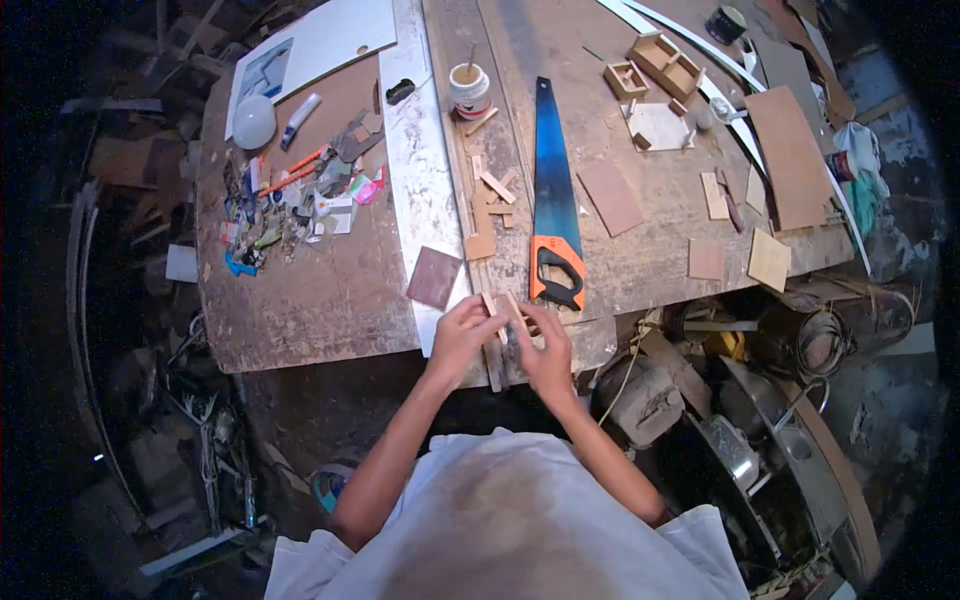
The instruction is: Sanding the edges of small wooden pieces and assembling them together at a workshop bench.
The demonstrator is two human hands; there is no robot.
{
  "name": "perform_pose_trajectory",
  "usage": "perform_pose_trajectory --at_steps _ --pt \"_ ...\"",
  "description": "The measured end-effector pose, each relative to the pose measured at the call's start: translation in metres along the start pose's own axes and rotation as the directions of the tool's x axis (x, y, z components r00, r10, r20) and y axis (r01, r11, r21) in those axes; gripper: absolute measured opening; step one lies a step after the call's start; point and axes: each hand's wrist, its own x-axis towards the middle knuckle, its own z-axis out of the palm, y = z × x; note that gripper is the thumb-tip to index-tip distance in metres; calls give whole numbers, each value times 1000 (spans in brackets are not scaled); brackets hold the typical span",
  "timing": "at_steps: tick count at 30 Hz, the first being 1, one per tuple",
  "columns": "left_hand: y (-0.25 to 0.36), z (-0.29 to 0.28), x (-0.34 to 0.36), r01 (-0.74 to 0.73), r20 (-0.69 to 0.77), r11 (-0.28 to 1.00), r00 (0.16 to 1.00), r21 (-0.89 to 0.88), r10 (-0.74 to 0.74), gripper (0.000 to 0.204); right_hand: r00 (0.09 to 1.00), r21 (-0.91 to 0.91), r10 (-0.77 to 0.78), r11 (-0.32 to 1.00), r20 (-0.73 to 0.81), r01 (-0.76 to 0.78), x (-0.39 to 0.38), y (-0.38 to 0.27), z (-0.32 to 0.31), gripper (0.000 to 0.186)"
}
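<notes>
At the bench's near edge, my left hand [460,338] pinches a short, pale wood strip [491,303] between thumb and fingers. My right hand [547,352] grips a second small wood piece [514,312], close beside the first; whether the two pieces touch, I cannot tell. Just beyond my right hand lies a handsaw [556,190] with a blue blade and an orange and black handle. A dark brown square of board [435,277] rests beyond my left hand. Several small wood offcuts [493,190] lie farther up the bench, left of the saw.
An open white jar [470,92] with a stick in it stands beyond the offcuts. Small compartmented wooden boxes [665,68] sit at the far right, with flat board pieces [611,199] nearer. Mixed clutter [325,200] covers part of the left side. Metal junk [735,450] lies below, right.
</notes>
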Motion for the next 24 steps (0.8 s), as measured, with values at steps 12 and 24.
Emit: perform_pose_trajectory --at_steps 12,24 --pt "1 -29 64 45 37 994 998 -97 -41 34 907 114 0 992 421 -53 64 20 8 42" --pt "13 -60 56 -11 -80 987 997 -159 -2 36 827 -249 -6 952 562 176 232 71 16 38"
